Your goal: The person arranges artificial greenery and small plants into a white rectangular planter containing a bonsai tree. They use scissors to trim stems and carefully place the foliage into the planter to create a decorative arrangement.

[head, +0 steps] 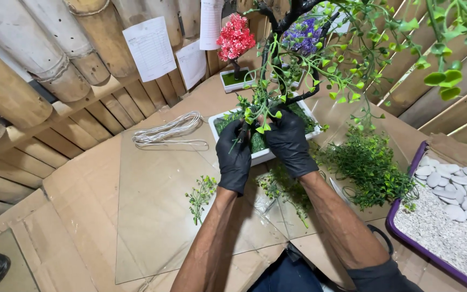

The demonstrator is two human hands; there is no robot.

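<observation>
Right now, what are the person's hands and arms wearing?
Both the left hand and the right hand wear snug, slightly shiny black gloves ending at the wrists. The forearms are bare, with no sleeves, watch or bracelets showing.

Drooping branches (347,70) crowd above; glass sheet (158,216) lies open on the left

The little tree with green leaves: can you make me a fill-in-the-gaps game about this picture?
Both hands, the left hand and the right hand, wear ____ gloves.
The green tree stands in a ____ rectangular pot.
The small tree at the back has ____ blossoms.
The purple tray holds white ____.

Missing words: black; white; red; pebbles
</observation>
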